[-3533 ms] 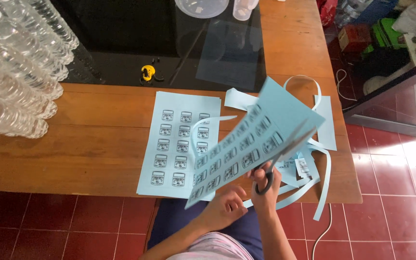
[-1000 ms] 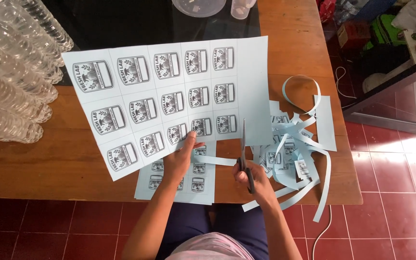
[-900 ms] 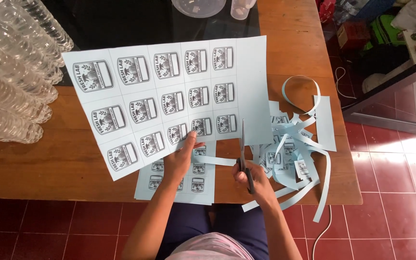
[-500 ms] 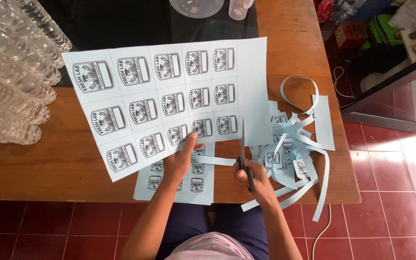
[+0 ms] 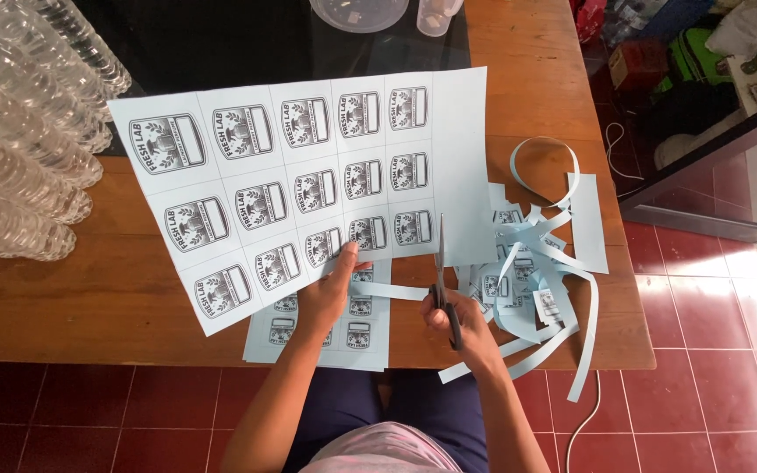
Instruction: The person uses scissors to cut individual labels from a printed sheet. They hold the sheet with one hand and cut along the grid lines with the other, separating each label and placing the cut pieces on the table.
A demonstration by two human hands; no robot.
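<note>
1. Starting at the left: stacked clear plastic bottles (image 5: pixel 19 149) lie on their sides at the end of the wooden table (image 5: pixel 89 307), well clear of the work.
2. Next, the pale blue label sheet (image 5: pixel 308 175) is lifted off the table and spread flat to the camera, with rows of printed labels and a blank margin down its right side.
3. The left hand (image 5: pixel 330 289) has it by the lower edge, thumb on top and fingers behind, pinched tight on the paper.
4. Under that hand a second label sheet (image 5: pixel 357 337) lies flat on the table, and a thin cut strip (image 5: pixel 392 292) trails across it.
5. The scissors (image 5: pixel 442 263) point straight up, blades almost together and biting into the held sheet's lower edge where the last label column meets the blank margin.
6. The right hand (image 5: pixel 462 320) is closed through the handles, so I'd call this a margin cut just begun. It calls for the blades to stay on that line and the paper to stay taut.
7. At far right a heap of blue offcuts (image 5: pixel 536 263) curls on the table and over its edge.
8. Compared with a few seconds ago, the sheet was slanted off to the right; now it is squared up and open. Over the last second hardly anything has shifted.
</note>
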